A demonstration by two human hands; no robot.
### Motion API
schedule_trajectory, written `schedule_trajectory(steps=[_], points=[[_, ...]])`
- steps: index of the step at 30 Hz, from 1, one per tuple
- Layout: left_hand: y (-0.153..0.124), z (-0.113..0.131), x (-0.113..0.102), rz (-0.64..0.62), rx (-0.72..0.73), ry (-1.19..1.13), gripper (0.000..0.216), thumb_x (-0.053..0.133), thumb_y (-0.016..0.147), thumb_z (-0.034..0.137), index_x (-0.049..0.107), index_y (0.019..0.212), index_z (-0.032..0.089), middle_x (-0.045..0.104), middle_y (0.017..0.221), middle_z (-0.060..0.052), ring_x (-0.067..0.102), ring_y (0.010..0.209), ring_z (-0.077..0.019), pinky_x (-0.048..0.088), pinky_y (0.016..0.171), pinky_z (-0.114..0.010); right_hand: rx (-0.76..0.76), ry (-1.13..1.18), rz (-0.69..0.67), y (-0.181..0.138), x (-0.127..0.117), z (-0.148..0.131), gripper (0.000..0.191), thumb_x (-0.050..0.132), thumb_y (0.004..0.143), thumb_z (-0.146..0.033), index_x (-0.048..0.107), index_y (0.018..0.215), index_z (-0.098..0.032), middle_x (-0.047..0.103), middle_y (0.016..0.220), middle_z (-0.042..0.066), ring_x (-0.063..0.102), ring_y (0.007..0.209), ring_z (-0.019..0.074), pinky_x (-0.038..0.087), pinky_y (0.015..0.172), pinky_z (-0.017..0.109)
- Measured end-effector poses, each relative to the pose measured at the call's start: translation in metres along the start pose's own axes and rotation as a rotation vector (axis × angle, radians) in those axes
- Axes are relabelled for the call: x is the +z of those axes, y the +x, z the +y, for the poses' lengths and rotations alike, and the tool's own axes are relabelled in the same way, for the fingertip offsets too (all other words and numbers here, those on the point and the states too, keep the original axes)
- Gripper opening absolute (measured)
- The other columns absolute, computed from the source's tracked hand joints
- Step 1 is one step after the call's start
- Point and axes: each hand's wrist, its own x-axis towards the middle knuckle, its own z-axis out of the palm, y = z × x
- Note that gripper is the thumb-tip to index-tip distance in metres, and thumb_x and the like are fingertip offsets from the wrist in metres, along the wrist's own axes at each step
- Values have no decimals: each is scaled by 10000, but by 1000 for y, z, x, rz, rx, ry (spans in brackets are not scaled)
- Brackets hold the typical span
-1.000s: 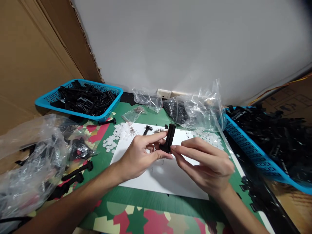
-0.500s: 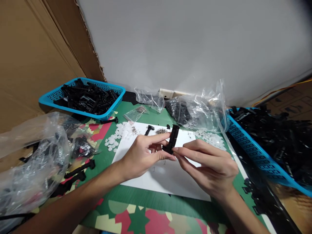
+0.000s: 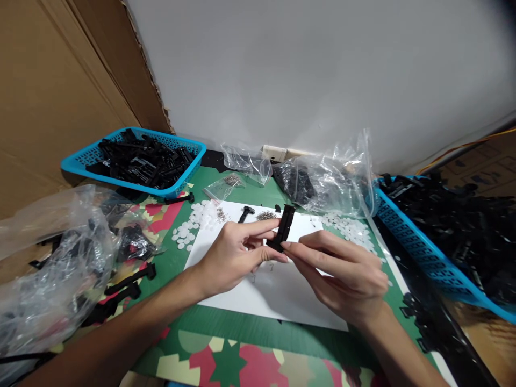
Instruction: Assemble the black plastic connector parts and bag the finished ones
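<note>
A small black plastic part (image 3: 284,227) is held upright over a white sheet of paper (image 3: 278,293). My left hand (image 3: 231,258) pinches its lower end between thumb and forefinger. My right hand (image 3: 342,274) meets it from the right, fingertips closed on the same lower end. On the paper behind the hands lie another small black part (image 3: 244,213), little piles of metal bits (image 3: 265,216) and white plastic discs (image 3: 187,228).
A blue basket (image 3: 133,161) of black parts stands at the back left, another blue basket (image 3: 427,252) full of them at the right. Clear plastic bags (image 3: 326,180) lie behind the paper and a large bag (image 3: 52,258) at the left. Loose black parts (image 3: 129,282) lie on the green mat.
The black part has tilted slightly to the right in my fingers and both hands have shifted a little. Nothing on the table has moved.
</note>
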Motion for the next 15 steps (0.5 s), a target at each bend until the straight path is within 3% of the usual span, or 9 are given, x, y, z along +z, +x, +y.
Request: schedule_trajectory(steps=[3, 6, 8, 12, 15], points=[[0, 0, 1, -15, -22, -17, 493, 814, 856, 176, 753, 1345, 206, 801, 883, -30, 589, 592, -110, 494, 498, -204, -19, -35, 11, 0, 0, 0, 441, 721, 879, 13, 726, 1249, -227, 718, 891, 46, 674, 694, 141, 531, 585, 259], [-1, -1, 0, -40, -30, -19, 362, 788, 883, 218, 795, 1244, 185, 813, 958, -63, 610, 610, -122, 529, 510, -221, 102, 15, 32, -2, -3, -3, 575, 729, 887, -49, 606, 1427, -203, 599, 786, 0, 557, 624, 129, 450, 506, 248], [-1, -2, -1, -58, -34, 17, 232, 768, 901, 228, 820, 1116, 159, 807, 995, -77, 603, 606, -114, 546, 550, -233, 184, 86, 54, -2, -5, -4, 541, 681, 920, -80, 568, 1436, -199, 550, 782, -10, 511, 613, 126, 425, 497, 250], [0, -4, -7, -111, -34, 136, 230, 670, 1004, 336, 791, 1067, 151, 766, 951, -63, 575, 630, -108, 501, 615, -241, 221, 111, -8, 1, -13, 2, 337, 572, 988, -113, 608, 1308, -213, 627, 951, 58, 590, 765, 168, 503, 650, 307], [1, -4, -10, -155, -8, 239, 325, 554, 1072, 433, 750, 1113, 176, 740, 958, -50, 607, 737, -136, 482, 687, -251, 175, 4, -110, 4, -17, 10, 335, 631, 994, -149, 623, 1318, -234, 648, 1076, 97, 626, 934, 227, 531, 796, 377]])
